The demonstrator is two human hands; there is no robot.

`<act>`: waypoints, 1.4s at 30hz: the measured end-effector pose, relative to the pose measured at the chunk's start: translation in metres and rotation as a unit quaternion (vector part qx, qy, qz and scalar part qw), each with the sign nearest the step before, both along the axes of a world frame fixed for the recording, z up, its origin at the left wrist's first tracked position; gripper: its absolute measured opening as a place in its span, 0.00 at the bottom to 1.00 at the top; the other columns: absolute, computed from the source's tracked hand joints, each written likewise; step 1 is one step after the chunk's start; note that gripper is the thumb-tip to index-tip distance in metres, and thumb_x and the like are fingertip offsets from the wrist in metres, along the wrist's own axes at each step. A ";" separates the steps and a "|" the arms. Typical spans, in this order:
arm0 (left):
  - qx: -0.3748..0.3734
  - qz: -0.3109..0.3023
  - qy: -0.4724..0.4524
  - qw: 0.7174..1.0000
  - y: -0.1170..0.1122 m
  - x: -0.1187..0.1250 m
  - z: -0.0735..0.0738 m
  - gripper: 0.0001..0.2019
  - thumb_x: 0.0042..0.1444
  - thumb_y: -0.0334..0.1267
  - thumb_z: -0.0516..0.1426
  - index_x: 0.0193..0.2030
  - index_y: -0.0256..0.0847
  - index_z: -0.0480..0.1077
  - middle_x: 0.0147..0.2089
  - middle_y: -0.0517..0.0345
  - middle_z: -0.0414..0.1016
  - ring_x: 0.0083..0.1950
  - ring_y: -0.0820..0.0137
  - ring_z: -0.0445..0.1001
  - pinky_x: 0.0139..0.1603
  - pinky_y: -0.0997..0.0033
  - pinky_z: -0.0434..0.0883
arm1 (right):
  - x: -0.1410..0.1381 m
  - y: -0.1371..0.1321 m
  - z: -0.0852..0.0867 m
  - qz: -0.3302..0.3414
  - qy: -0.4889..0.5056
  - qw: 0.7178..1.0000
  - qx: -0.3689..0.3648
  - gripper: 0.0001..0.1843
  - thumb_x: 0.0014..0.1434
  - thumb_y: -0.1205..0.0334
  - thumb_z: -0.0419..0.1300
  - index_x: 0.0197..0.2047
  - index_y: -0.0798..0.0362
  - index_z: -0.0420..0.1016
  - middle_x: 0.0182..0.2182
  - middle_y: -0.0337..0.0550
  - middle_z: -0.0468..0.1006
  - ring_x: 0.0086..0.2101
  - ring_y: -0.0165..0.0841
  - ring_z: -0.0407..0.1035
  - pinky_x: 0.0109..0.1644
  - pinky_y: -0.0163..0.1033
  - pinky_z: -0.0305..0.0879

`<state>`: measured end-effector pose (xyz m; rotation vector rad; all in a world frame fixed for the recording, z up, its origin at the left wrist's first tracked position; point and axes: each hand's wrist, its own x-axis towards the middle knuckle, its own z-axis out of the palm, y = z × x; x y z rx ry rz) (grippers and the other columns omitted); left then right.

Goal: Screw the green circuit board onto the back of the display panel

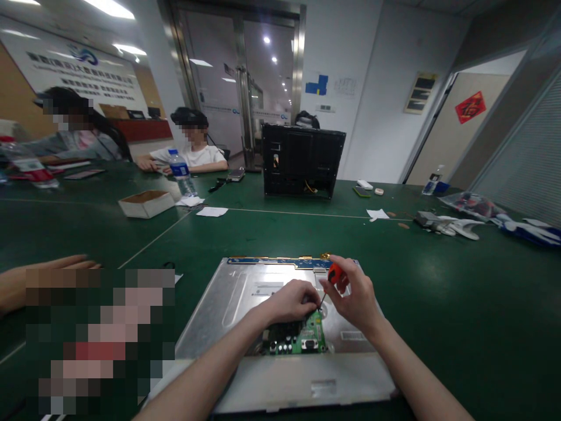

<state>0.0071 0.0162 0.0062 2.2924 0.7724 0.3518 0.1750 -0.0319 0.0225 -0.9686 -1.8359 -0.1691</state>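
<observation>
A flat metal display panel lies in front of me on the green table, with a blue circuit strip along its far edge. Mounted near its middle is a green circuit board, partly covered by my left arm. My right hand grips a screwdriver by its orange-red and black handle. Its thin shaft slants down to the board's upper corner. Right by the tip, my left hand has its fingers curled and pressed together; whatever they pinch is hidden.
Beyond the panel stands a black monitor housing. A white open box and a water bottle are at the left. Gloves and plastic bags lie at the right. Another person's hand rests at the near left; two people sit farther back.
</observation>
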 end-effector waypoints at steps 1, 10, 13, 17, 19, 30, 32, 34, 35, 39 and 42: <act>0.000 -0.001 0.001 1.000 0.000 0.000 0.001 0.11 0.47 0.25 0.53 0.33 0.35 0.76 0.29 0.60 0.75 0.31 0.72 0.70 0.33 0.78 0.63 | 0.000 0.000 0.000 0.002 -0.002 1.000 -0.002 0.23 0.58 0.65 0.58 0.56 0.49 0.58 0.28 0.35 0.67 0.20 0.24 0.59 0.22 0.30 0.60; -0.004 0.010 -0.002 1.000 -0.002 0.000 0.002 0.10 0.47 0.24 0.53 0.33 0.34 0.76 0.30 0.58 0.76 0.31 0.72 0.70 0.32 0.78 0.64 | 0.000 0.000 0.001 0.003 0.009 1.000 -0.019 0.27 0.60 0.65 0.56 0.62 0.46 0.57 0.31 0.39 0.69 0.23 0.26 0.64 0.23 0.30 0.65; -0.003 0.013 0.000 1.000 -0.001 0.000 0.000 0.11 0.47 0.24 0.53 0.33 0.34 0.76 0.30 0.57 0.77 0.31 0.71 0.71 0.33 0.78 0.64 | -0.001 0.000 0.001 0.002 0.013 1.000 -0.008 0.28 0.60 0.67 0.56 0.62 0.47 0.55 0.30 0.38 0.70 0.22 0.25 0.64 0.22 0.30 0.65; -0.004 0.011 0.000 1.000 -0.001 0.000 -0.001 0.11 0.47 0.24 0.54 0.34 0.34 0.76 0.31 0.57 0.77 0.31 0.71 0.71 0.34 0.77 0.65 | -0.002 0.000 0.000 -0.002 0.021 1.000 -0.011 0.26 0.59 0.67 0.55 0.59 0.49 0.57 0.31 0.38 0.71 0.20 0.24 0.63 0.21 0.30 0.65; -0.004 0.010 -0.001 1.000 0.000 0.000 -0.001 0.11 0.47 0.24 0.54 0.34 0.34 0.76 0.31 0.57 0.77 0.31 0.72 0.71 0.34 0.78 0.65 | -0.001 0.000 -0.001 -0.002 0.023 1.000 -0.016 0.25 0.59 0.66 0.56 0.58 0.50 0.57 0.31 0.38 0.71 0.20 0.24 0.63 0.21 0.29 0.65; 0.005 0.012 0.002 1.000 -0.002 0.000 0.002 0.10 0.48 0.25 0.53 0.33 0.35 0.76 0.29 0.58 0.76 0.30 0.72 0.70 0.33 0.78 0.63 | 0.000 0.001 -0.001 -0.002 0.016 1.000 -0.016 0.27 0.60 0.65 0.57 0.61 0.44 0.58 0.37 0.42 0.67 0.23 0.24 0.63 0.23 0.31 0.66; 0.003 0.012 0.002 1.000 -0.003 0.000 0.002 0.10 0.48 0.25 0.53 0.33 0.35 0.75 0.30 0.59 0.76 0.31 0.72 0.70 0.33 0.78 0.64 | -0.001 0.000 0.000 0.006 0.017 1.000 -0.022 0.28 0.60 0.66 0.56 0.62 0.45 0.56 0.37 0.42 0.68 0.23 0.25 0.63 0.23 0.31 0.66; 0.003 0.012 0.002 1.000 -0.002 0.000 0.001 0.10 0.48 0.25 0.53 0.33 0.35 0.76 0.30 0.59 0.76 0.31 0.72 0.70 0.34 0.77 0.64 | -0.002 -0.001 0.002 0.012 0.018 0.999 -0.029 0.29 0.59 0.68 0.55 0.63 0.46 0.55 0.36 0.42 0.68 0.24 0.26 0.64 0.23 0.32 0.66; 0.003 0.012 0.002 1.000 -0.002 0.000 0.001 0.10 0.48 0.25 0.53 0.33 0.35 0.76 0.30 0.59 0.76 0.31 0.72 0.70 0.34 0.77 0.64 | -0.003 -0.002 0.003 0.013 0.019 0.999 -0.030 0.29 0.59 0.68 0.55 0.62 0.47 0.55 0.35 0.41 0.68 0.24 0.26 0.65 0.23 0.32 0.67; 0.000 0.008 0.000 1.000 0.000 0.000 -0.002 0.10 0.48 0.25 0.53 0.33 0.35 0.76 0.29 0.59 0.76 0.30 0.73 0.70 0.33 0.78 0.63 | -0.003 -0.002 0.001 0.008 0.027 0.999 -0.030 0.28 0.58 0.68 0.55 0.61 0.49 0.54 0.33 0.40 0.69 0.24 0.26 0.64 0.23 0.31 0.66; -0.002 -0.004 -0.005 1.000 0.001 0.000 -0.003 0.11 0.47 0.24 0.53 0.34 0.35 0.76 0.31 0.58 0.76 0.31 0.72 0.70 0.33 0.77 0.64 | -0.001 0.000 -0.002 0.016 0.018 1.000 -0.017 0.27 0.58 0.65 0.58 0.60 0.48 0.55 0.32 0.38 0.70 0.22 0.25 0.64 0.22 0.31 0.64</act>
